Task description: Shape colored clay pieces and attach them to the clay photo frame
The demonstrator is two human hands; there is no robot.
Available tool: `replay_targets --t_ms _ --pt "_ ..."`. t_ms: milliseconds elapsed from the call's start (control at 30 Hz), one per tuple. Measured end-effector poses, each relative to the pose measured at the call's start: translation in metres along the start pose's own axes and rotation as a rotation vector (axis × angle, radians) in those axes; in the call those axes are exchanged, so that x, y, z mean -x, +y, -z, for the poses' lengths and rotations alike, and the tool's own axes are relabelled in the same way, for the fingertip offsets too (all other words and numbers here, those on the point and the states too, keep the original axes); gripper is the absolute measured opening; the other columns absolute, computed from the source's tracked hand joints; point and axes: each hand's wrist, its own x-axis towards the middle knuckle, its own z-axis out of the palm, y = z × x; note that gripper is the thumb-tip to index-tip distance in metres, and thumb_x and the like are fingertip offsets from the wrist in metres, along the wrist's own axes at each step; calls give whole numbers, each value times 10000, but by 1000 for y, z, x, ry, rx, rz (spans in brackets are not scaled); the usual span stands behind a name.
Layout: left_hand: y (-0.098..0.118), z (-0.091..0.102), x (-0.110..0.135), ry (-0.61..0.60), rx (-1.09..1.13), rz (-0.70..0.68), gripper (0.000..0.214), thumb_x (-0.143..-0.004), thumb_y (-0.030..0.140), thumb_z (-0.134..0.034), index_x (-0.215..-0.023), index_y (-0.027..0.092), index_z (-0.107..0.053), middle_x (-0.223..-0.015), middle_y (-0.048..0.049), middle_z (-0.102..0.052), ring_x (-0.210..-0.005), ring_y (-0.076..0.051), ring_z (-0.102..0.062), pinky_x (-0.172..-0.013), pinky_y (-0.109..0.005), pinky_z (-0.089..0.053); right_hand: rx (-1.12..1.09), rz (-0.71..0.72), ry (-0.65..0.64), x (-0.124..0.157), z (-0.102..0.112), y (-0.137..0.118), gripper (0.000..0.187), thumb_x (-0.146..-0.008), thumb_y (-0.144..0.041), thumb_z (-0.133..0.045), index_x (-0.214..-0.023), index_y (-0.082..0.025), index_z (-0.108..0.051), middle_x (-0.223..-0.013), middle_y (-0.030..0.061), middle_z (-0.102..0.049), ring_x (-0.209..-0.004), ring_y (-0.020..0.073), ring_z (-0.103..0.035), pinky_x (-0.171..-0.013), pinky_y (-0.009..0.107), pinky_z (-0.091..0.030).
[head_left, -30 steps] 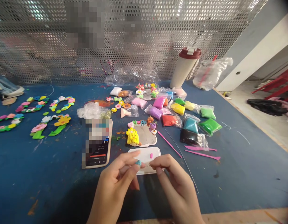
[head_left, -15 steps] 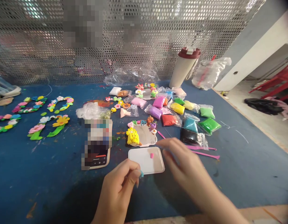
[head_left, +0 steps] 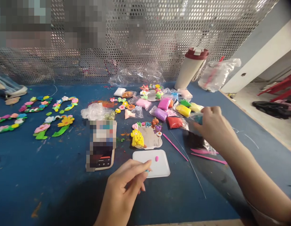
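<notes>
My left hand (head_left: pixel 127 185) pinches a small bit of blue clay (head_left: pixel 147 170) between thumb and fingers, over the near left edge of a white board (head_left: pixel 147 174). A small pink clay piece (head_left: pixel 157 158) lies on that board. Out to the right, my right hand (head_left: pixel 214 125) has its fingers curled over a clear packet of blue clay (head_left: pixel 197 118), most of which the hand hides. Just behind the board is a decorated plaque (head_left: pixel 151 138) with a yellow clay figure (head_left: pixel 137 139) and small clay shapes along its rim.
A phone (head_left: pixel 105 157) lies left of the board. Pink modelling tools (head_left: pixel 175 147) and a thin wire (head_left: pixel 194 171) are on the right. Several clay packets (head_left: pixel 175 122) spread behind. A tumbler (head_left: pixel 191 67) stands near the perforated metal screen (head_left: pixel 145 40); clay flower rings (head_left: pixel 37 105) lie left.
My right hand has moved away from beside the white board, right and farther back, onto the blue clay packet. My left hand keeps its pinch on the blue bit. The view has shifted slightly.
</notes>
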Motion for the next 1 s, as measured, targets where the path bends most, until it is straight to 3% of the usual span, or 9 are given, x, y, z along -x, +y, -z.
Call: replay_targets --t_ms 100,133,200,333,467,533,633,767,1000 --pt "0 1 -2 -7 1 65 231 -921 312 -519 -829 211 -704 -606 39 -527 -480 -70 -483 -473 -146 -393 -224 92 146 21 13 -9 359 -861 -341 -583 -1145 -139 -493 -1148 190 -556 -978 299 -607 -768 402 -486" --pt "0 2 -2 -20 17 99 273 -923 353 -514 -767 199 -674 -554 52 -475 -454 -67 -448 -452 -148 -365 -392 203 92 31 17 -14 358 -822 -352 -636 -1117 -194 -509 -1077 119 -605 -930 263 -621 -755 379 -507" --pt "1 3 -2 -55 57 168 310 -894 419 -550 -704 188 -630 -517 65 -427 -430 -66 -413 -431 -154 -329 -652 438 -130 56 23 -26 349 -811 -283 -642 -1128 -247 -499 -1082 59 -622 -953 210 -630 -779 320 -539" --pt "7 4 -4 -86 103 240 254 -838 435 -612 -754 201 -660 -608 38 -507 -449 -82 -469 -420 -171 -353 -744 708 -156 101 28 -47 449 -814 -127 -551 -1231 -259 -445 -1156 38 -621 -1068 145 -609 -884 226 -521" --pt "12 4 -2 -64 30 208 255 -880 449 -515 -847 238 -655 -674 8 -560 -522 -134 -514 -466 -204 -424 -672 710 -38 119 26 -54 394 -835 -142 -540 -1215 -233 -495 -1153 40 -658 -1077 152 -620 -916 237 -514" --pt "12 3 0 -80 -59 137 247 -870 441 -522 -790 237 -635 -700 -3 -575 -597 -155 -538 -544 -217 -457 -627 718 20 120 21 -54 350 -843 -155 -548 -1187 -215 -531 -1134 45 -686 -1057 172 -638 -919 276 -517" --pt "9 1 -1 -195 -191 66 247 -863 365 -536 -668 214 -548 -671 14 -526 -599 -143 -513 -563 -213 -442 -584 753 73 123 14 -51 314 -820 -136 -567 -1128 -197 -579 -1114 51 -714 -1016 188 -666 -877 296 -536" --pt "11 1 -1 -276 -269 87 178 -870 268 -505 -704 207 -529 -707 17 -541 -602 -131 -508 -555 -207 -423 -554 800 89 128 11 -47 290 -803 -105 -568 -1071 -207 -612 -1120 45 -722 -981 202 -688 -808 312 -561" --pt "25 4 0 -160 -186 1 255 -870 349 -533 -654 241 -616 -654 -17 -599 -582 -171 -524 -552 -232 -451 -666 845 11 128 17 -52 295 -787 -91 -601 -1060 -204 -601 -1080 51 -732 -960 175 -685 -800 277 -565"
